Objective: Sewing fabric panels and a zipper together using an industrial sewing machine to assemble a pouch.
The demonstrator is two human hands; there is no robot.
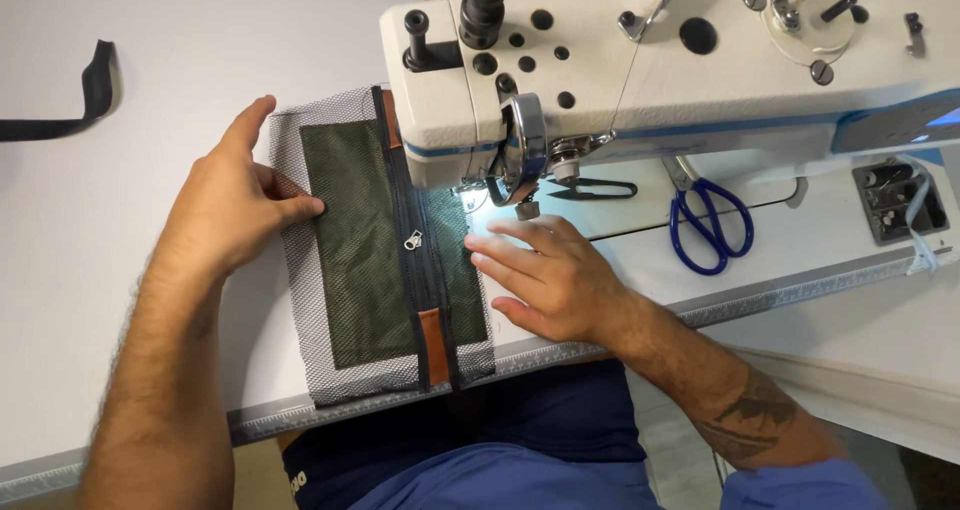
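Observation:
A flat piece of grey mesh with dark green fabric panels lies on the white sewing table. A black zipper with a metal pull runs down its middle, with orange-brown tabs at both ends. My left hand rests flat on the piece's left edge, fingers spread. My right hand lies flat on its right edge, fingertips beside the presser foot of the white sewing machine. Neither hand grips anything.
Blue-handled scissors and small black thread snips lie on the table behind my right hand. A black strap lies at the far left. A ruler strip runs along the table's front edge. A small tray sits at right.

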